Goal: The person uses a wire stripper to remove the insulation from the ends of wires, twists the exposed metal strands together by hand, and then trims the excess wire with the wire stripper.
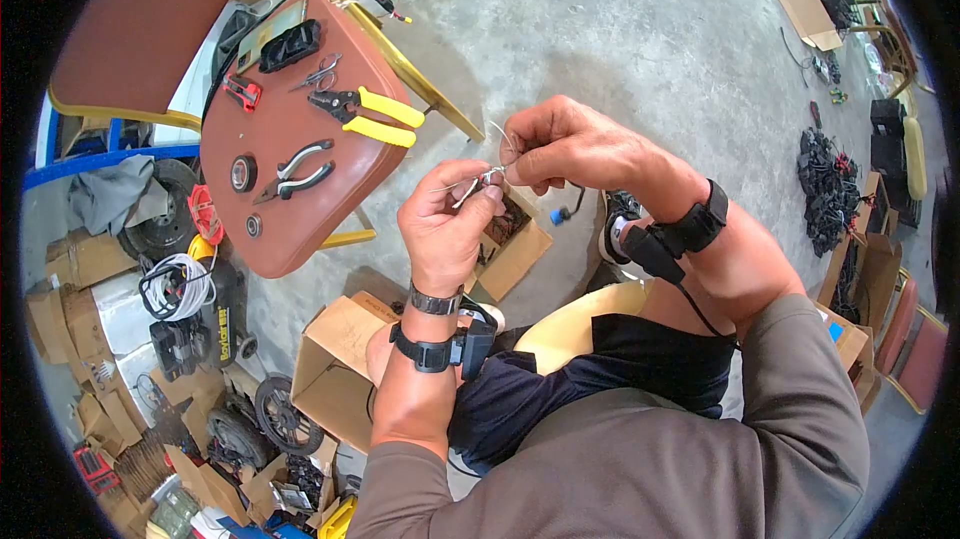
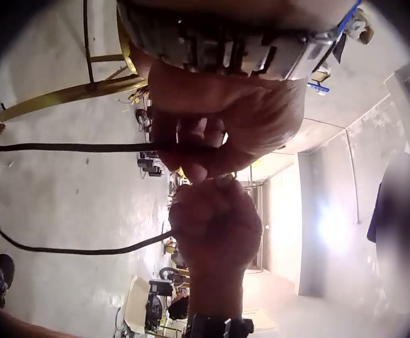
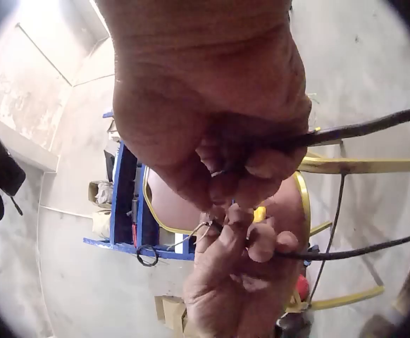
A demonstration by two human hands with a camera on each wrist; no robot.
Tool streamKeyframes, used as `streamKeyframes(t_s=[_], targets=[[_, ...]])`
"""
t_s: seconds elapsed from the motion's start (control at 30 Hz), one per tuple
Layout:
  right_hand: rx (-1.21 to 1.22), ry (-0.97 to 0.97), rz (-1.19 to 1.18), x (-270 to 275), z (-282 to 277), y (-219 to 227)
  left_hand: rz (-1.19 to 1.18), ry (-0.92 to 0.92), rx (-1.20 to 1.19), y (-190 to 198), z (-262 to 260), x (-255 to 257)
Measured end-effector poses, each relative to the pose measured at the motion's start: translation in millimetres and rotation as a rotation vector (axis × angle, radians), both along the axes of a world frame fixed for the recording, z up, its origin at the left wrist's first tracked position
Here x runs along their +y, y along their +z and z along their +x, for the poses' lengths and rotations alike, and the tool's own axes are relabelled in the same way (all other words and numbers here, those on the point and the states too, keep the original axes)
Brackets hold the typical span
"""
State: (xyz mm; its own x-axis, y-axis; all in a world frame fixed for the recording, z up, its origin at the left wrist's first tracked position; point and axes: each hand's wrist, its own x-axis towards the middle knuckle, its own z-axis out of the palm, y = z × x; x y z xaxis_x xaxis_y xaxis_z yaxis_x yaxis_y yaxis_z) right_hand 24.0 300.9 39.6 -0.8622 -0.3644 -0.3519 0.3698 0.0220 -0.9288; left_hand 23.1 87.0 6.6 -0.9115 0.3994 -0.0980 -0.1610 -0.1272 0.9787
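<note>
Both hands meet in front of the body, fingertips close together around thin, pale wire ends (image 1: 494,175). The left hand (image 1: 447,229) pinches the wires between thumb and fingers. Opposite it, the right hand (image 1: 572,146) grips a wire end with thumb and forefinger, and a thin strand sticks up beside its fingers. In the left wrist view one black cable (image 2: 71,148) runs out from the left hand, and another black cable (image 2: 85,251) trails from the right hand. Fingers hide much of the point where the wires meet.
A brown chair seat (image 1: 340,179) at the left bears yellow-handled wire strippers (image 1: 375,114), pliers (image 1: 297,172), scissors (image 1: 322,72) and a black tape roll (image 1: 243,173). Below the hands stands an open cardboard box (image 1: 515,257). Wheels, boxes and cables crowd the lower left.
</note>
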Motion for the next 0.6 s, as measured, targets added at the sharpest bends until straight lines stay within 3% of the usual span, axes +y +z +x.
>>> streamKeyframes(t_s=[0.4,0.6], targets=[[-0.088,-0.03,-0.178,-6.2,4.0,-0.7,-0.036,0.15,0.264,-2.5,3.5,4.9],[-0.073,-0.029,-0.2,-6.5,3.8,-0.6,-0.037,0.147,0.247,-3.9,4.0,3.6]])
